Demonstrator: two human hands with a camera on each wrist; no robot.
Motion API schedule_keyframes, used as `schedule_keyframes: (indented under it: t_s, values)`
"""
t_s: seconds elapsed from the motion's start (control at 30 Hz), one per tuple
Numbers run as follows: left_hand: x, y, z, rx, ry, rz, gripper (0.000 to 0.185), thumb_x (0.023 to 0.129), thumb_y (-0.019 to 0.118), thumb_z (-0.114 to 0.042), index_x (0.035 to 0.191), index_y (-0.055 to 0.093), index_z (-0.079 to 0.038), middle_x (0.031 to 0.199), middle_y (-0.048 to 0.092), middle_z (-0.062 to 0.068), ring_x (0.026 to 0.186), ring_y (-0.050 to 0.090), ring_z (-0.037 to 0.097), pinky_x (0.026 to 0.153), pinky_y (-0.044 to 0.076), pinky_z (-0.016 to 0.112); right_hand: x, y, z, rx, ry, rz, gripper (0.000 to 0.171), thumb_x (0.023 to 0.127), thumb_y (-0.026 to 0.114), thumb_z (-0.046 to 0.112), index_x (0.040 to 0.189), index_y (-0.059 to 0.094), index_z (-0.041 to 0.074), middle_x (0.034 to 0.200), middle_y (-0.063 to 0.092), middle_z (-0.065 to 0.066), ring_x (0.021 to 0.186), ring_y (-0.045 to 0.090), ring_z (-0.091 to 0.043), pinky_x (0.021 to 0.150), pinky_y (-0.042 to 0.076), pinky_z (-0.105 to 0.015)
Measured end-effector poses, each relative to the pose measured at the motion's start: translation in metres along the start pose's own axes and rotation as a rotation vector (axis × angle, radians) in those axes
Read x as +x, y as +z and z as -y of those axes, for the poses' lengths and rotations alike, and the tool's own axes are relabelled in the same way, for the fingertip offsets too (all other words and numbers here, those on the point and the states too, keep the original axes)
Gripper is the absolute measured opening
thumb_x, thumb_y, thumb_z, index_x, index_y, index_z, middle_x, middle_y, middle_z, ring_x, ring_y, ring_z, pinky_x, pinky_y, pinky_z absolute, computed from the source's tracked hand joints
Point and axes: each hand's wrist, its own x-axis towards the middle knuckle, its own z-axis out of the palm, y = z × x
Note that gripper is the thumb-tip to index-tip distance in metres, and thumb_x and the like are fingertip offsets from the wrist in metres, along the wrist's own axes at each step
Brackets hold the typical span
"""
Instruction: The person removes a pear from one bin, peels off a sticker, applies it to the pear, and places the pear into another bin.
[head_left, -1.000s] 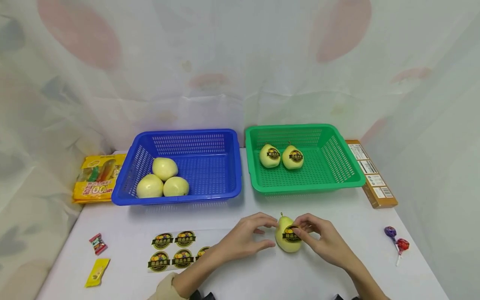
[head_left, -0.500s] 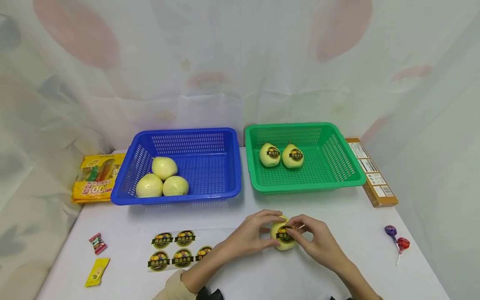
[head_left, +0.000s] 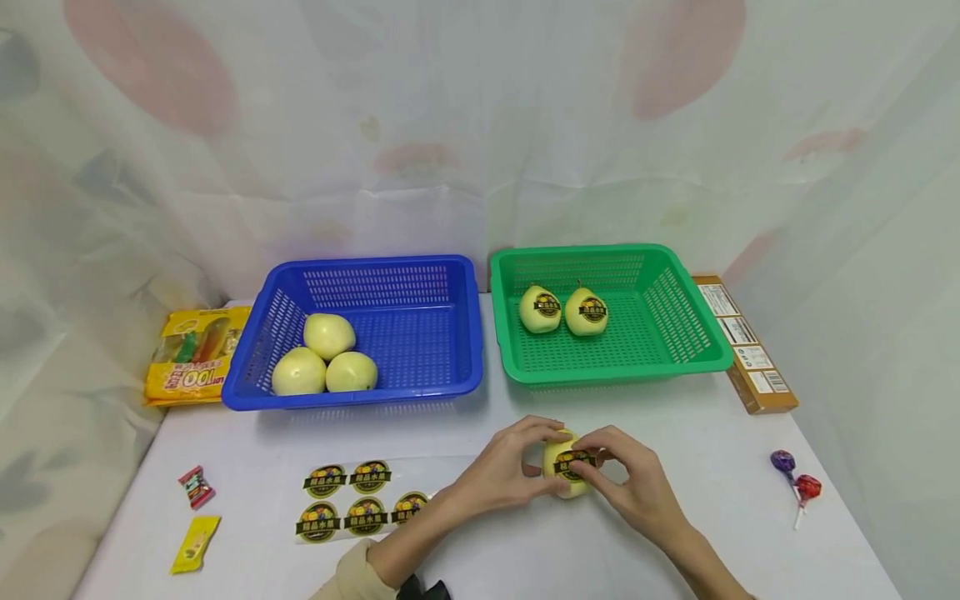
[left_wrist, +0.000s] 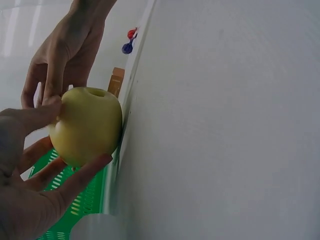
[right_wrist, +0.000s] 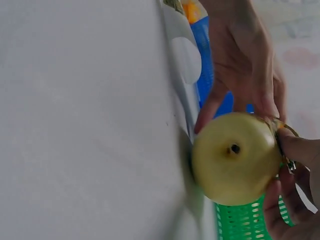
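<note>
I'm sitting at a white table (head_left: 697, 533), smooth top, no cloth on it. All around it hangs a thin whitish curtain (head_left: 480, 125) with big faded pink blotches and some greyish leafy shapes, kind of like a photo tent. It closes off the far edge of the table and runs down both the left and right sides too, so I can't see any actual wall, floor or window past it. The fabric has soft creases, mostly behind the far edge. Light is even and diffuse, coming through the fabric, with only faint soft shadows on the tabletop near the far edge.
</note>
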Motion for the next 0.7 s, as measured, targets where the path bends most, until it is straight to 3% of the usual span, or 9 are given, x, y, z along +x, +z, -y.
schedule_keyframes:
  t_s: [0.07,0.2,0.3,0.47,0.57,0.7]
  values:
    - [0.001,0.001,0.0,-0.006,-0.003,-0.012,0.055,0.091,0.09,-0.016,0.141,0.069,-0.007,0.154,0.061,0.015,0.14,0.063,0.034,0.086,0.066,0.015,-0.002,0.002,-0.001,0.048,0.024,-0.011,0.042,0.084,0.087,-0.01,0.117,0.074,0.013,0.109,0.074,-0.002,0.092,0.067,-0.007,0.073,0.062,-0.017]
    - [0.001,0.003,-0.002,0.009,-0.004,-0.018,0.055,0.089,0.091,-0.011,0.139,0.07,-0.007,0.153,0.062,0.014,0.141,0.063,0.033,0.085,0.065,0.013,-0.003,0.002,-0.002,0.18,0.132,-0.03,0.068,0.083,0.086,-0.014,0.143,0.058,0.006,0.122,0.064,-0.016,0.102,0.067,-0.009,0.069,0.064,-0.021]
    - [0.001,0.004,-0.004,0.027,-0.003,-0.016,0.055,0.088,0.091,-0.01,0.139,0.069,-0.008,0.152,0.062,0.012,0.14,0.063,0.031,0.085,0.065,0.012,-0.002,0.0,-0.005,0.234,0.215,-0.022,0.081,0.082,0.088,-0.012,0.151,0.048,0.005,0.123,0.059,-0.018,0.101,0.067,-0.008,0.062,0.062,-0.023]
    - [0.0,0.004,-0.005,0.001,-0.027,0.005,0.066,0.088,0.091,-0.007,0.147,0.06,-0.007,0.151,0.062,0.011,0.141,0.063,0.03,0.088,0.065,0.014,0.001,0.0,-0.01,0.233,0.266,0.057,0.064,0.083,0.091,-0.003,0.134,0.052,-0.004,0.111,0.058,-0.013,0.088,0.058,-0.01,0.051,0.053,-0.023]
    - [0.001,0.003,-0.004,-0.029,-0.045,0.018,0.073,0.088,0.09,-0.004,0.151,0.054,-0.006,0.152,0.061,0.013,0.143,0.061,0.031,0.089,0.066,0.015,0.002,0.001,-0.015,0.263,0.29,0.088,0.049,0.089,0.086,-0.002,0.126,0.054,-0.004,0.106,0.056,-0.01,0.086,0.055,-0.005,0.055,0.054,-0.02]
    - [0.001,0.003,-0.004,-0.025,-0.038,0.023,0.076,0.085,0.092,-0.003,0.151,0.053,-0.007,0.152,0.061,0.014,0.144,0.061,0.031,0.09,0.065,0.015,0.003,0.007,-0.024,0.258,0.268,0.036,0.023,0.099,0.072,-0.008,0.117,0.059,-0.003,0.101,0.059,-0.01,0.084,0.059,0.002,0.063,0.056,-0.019]
